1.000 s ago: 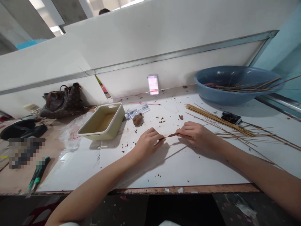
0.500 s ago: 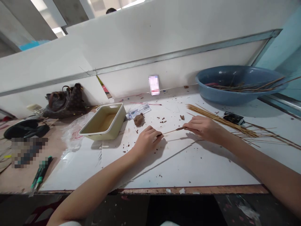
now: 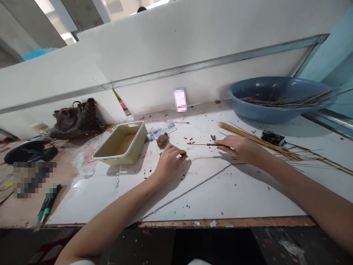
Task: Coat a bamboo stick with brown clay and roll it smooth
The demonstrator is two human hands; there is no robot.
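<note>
A thin stick (image 3: 199,144) with a thicker brown coating near my fingers is pinched in my right hand (image 3: 239,148), pointing left just over the white table sheet. My left hand (image 3: 168,162) is apart from the stick's tip. Its thumb and forefinger close on a small dark brown bit of clay-like paste (image 3: 184,154). Behind that hand lies a brown clay-like lump (image 3: 162,140). Brown crumbs (image 3: 190,140) are scattered around both hands. Beyond my right wrist, a bundle of thin bare sticks (image 3: 248,137) rests on the table.
A cream plastic basin (image 3: 132,156) stands to the left, beside clear plastic wrap. At the back right sits a large blue tub (image 3: 273,114) with sticks inside. A black packet (image 3: 273,138) lies by the bundle. A handbag (image 3: 78,119) and green-black tools (image 3: 49,202) are farther left.
My left hand has come off the stick and drawn slightly left, opening a gap. The stick's free tip has risen and now shows, still held by my right hand.
</note>
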